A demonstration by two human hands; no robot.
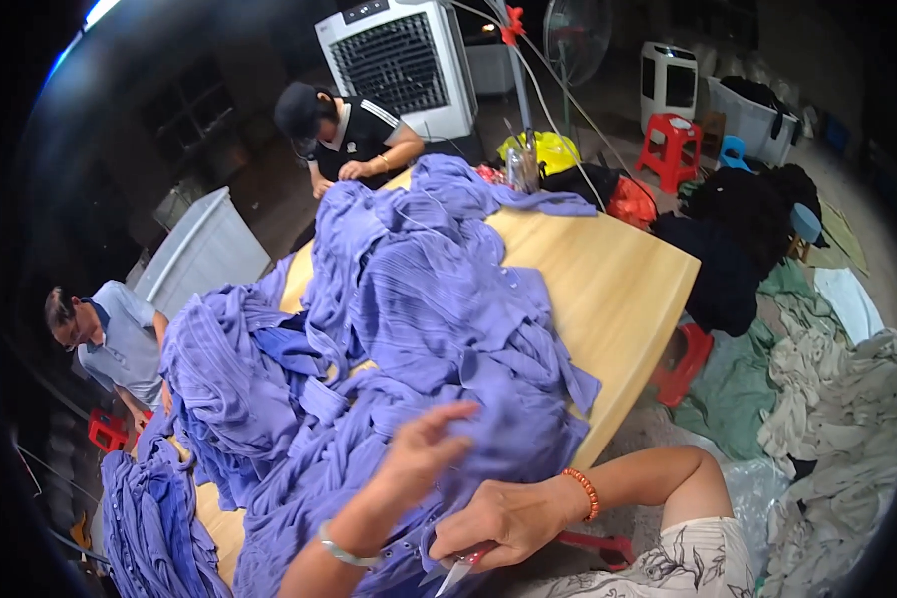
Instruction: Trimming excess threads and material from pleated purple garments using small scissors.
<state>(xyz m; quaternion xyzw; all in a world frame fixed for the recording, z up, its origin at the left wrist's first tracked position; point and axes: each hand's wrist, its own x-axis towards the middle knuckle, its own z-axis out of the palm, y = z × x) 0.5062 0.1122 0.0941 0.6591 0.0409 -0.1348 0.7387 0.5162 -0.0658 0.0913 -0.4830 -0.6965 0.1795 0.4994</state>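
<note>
My left hand [421, 456], a metal bangle at its wrist, is raised over a purple garment [389, 419] in front of me. Its fingers are apart and slightly blurred, and nothing shows in them. Closed round a small pair of scissors [455, 575] is my right hand [506, 520], with a beaded bracelet at its wrist. The blades point down toward the lower edge, next to a row of buttons on the purple cloth, and a bit of red handle shows under my fingers. Whether the blades touch the cloth I cannot tell.
Heaped purple garments [419, 269] cover much of the wooden table [618, 274]. Two people work at its far and left sides. A white bin [204, 249] stands at left, an air cooler [394, 65] behind. Red stools [671, 149] and piled cloth [842, 419] lie to the right.
</note>
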